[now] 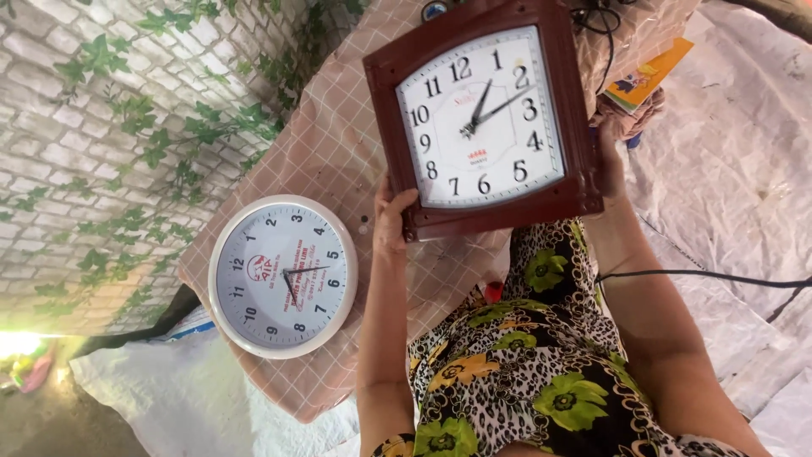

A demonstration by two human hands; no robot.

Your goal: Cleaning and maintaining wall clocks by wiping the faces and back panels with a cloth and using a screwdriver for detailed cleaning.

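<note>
**Square clock held in both hands above the table**

Above the table's (338, 144) far edge, I hold a square clock (484, 118) up between both hands. It has a dark red-brown frame and a white dial, and it sits tilted in the view, dial toward me. My left hand (391, 218) clamps its lower left corner, thumb lying across the front of the frame. My right hand (611, 165) grips the right edge of the frame, fingers mostly hidden behind it, so I see only the thumb side pressed against the wood.

On the table's near left corner a round clock (282, 276) with a white rim lies flat, face up, well apart from the square one. The table wears a pink checked cloth. By its far right corner I see a yellow booklet (650, 74) and a black cable (602, 21). A brick-patterned wall (101, 135) with green leaves runs along the left.
</note>
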